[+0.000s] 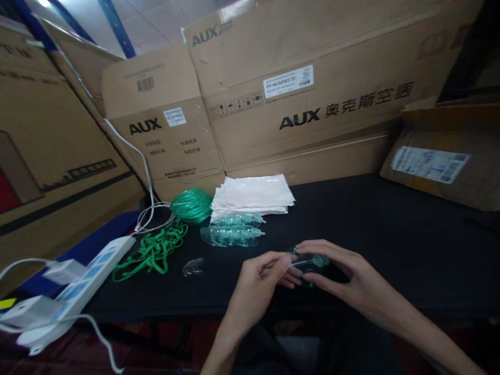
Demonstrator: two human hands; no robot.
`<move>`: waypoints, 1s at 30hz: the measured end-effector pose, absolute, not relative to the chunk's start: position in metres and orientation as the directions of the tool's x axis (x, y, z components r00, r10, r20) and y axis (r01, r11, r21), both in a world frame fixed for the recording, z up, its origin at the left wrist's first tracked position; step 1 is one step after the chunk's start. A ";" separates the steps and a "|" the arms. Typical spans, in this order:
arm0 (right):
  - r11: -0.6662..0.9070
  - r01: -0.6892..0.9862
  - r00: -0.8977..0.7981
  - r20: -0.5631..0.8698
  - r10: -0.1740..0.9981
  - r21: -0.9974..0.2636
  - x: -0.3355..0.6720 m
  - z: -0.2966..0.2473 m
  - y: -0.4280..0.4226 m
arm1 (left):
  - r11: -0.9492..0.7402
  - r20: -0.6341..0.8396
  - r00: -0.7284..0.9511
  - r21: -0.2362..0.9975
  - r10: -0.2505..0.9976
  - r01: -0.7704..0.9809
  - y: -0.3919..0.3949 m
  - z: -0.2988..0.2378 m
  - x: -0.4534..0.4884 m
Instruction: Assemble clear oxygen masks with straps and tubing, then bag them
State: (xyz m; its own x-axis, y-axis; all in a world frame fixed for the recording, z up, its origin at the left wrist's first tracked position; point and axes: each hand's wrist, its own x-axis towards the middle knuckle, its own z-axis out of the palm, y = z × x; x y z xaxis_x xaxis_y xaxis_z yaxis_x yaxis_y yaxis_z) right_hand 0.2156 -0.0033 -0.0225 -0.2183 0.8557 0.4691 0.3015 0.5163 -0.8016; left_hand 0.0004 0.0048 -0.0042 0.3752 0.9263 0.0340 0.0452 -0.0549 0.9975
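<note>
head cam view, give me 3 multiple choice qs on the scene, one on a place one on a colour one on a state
1. Where is the coil of green tubing?
A. beside the stack of white plastic bags
B. on the power strip
C. in a hand

2. What colour is the tangled cord?
A. white
B. green
C. black

3. What state are the hands in?
A. both are empty
B. the left hand and right hand both hold a clear plastic piece
C. both are flat on the table

1 A, the coil sits next to the bags.
2 B, its loops show green.
3 B, both hands' fingers close on the piece.

Plastic masks [232,235] ahead of left hand [253,291]
</note>
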 end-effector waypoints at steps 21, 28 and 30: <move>0.246 0.203 -0.073 0.236 0.969 -0.948 0.214 -0.011 -0.005 | -0.025 -0.022 0.039 0.442 0.999 0.897 0.030 0.013 -0.188; 0.247 0.209 -0.072 0.237 0.969 -0.946 0.214 -0.013 -0.005 | -0.105 0.034 0.100 0.443 0.994 0.890 0.025 0.018 -0.184; 0.245 0.202 -0.077 0.234 0.969 -0.948 0.214 -0.013 -0.005 | -0.133 0.059 0.120 0.441 0.991 0.888 0.027 0.017 -0.182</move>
State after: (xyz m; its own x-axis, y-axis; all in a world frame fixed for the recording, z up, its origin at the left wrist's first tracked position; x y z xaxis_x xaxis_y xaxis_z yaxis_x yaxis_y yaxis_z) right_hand 0.2144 -0.0047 -0.0132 -0.0766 0.9691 0.2343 0.2020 0.2452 -0.9482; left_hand -0.1825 0.0266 0.0173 0.1196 0.9911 0.0593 0.8876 -0.1335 0.4409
